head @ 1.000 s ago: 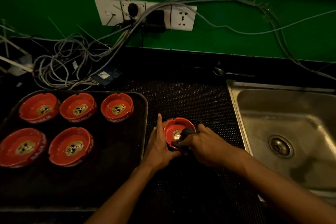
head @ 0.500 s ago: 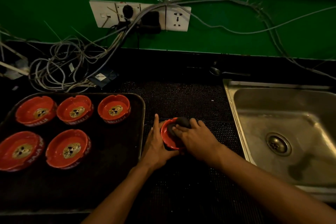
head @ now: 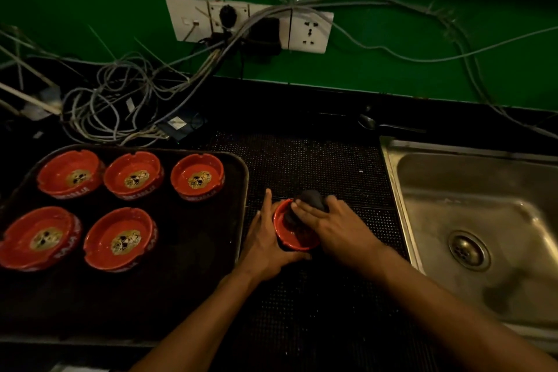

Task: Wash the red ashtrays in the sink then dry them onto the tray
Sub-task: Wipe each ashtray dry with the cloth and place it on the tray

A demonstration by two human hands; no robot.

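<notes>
Centre of frame, on the black dotted mat (head: 317, 166): one red ashtray (head: 294, 240) between tray and sink. Left hand (head: 267, 244) cups its left side, fingers curled round the rim, index finger pointing up-frame. Right hand (head: 332, 220) presses a dark cloth (head: 311, 199) into the bowl, fingers curved over the wad. Left of frame: dark tray (head: 181, 281) carrying five red ashtrays (head: 196, 180), three in the upper row, two below. Right edge: steel sink (head: 471, 220), drain visible
</notes>
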